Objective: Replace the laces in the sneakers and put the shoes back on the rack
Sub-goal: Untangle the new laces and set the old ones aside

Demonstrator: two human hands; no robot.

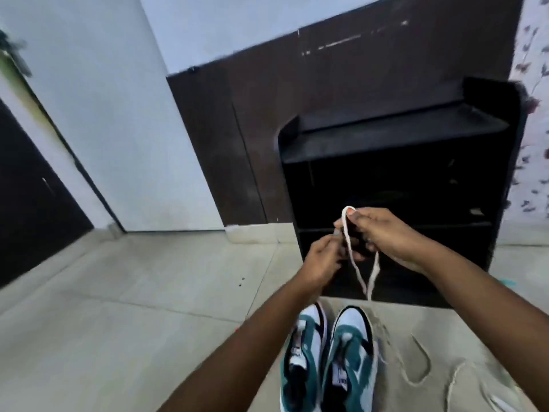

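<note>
Two green, white and black sneakers stand side by side on the floor, the left sneaker (303, 358) and the right sneaker (353, 364), toes pointing at the black shoe rack (395, 138). A white lace (372, 275) hangs in a loop down toward the right sneaker. My right hand (383, 230) pinches the top of the loop between thumb and fingers. My left hand (322, 260) pinches the lace's end just below and to the left. Both hands are raised in front of the rack's lower shelves.
Another loose lace (421, 367) lies curled on the tiled floor right of the sneakers. A dark wooden panel (237, 129) stands behind the rack, a dark door (26, 197) at the left, a flowered curtain (531, 114) at the right.
</note>
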